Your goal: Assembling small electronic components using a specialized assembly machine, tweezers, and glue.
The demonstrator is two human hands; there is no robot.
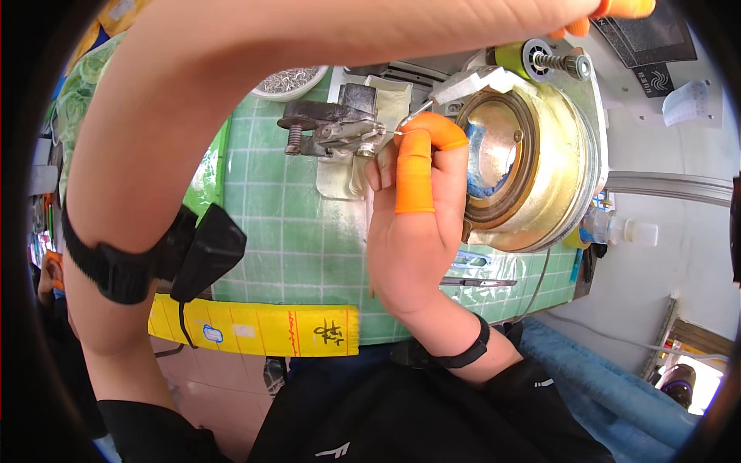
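I see a black shirt (432,420) with little white marks (333,450), orange finger covers (415,174), and black arm straps (127,274)

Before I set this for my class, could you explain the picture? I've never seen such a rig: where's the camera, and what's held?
There is no robot: a person works with two hands, some fingers in orange covers. The one picture comes from a head-worn fisheye camera looking down, so straight edges bend. The left hand is mostly cut off at the top edge; any grip is hidden. The right hand pinches a thin piece, too small to identify, near a dark metal fixture. Around the green gridded mat are a round gold-coloured housing, a white bowl of small metal bits, and a yellow strip nearest the person.
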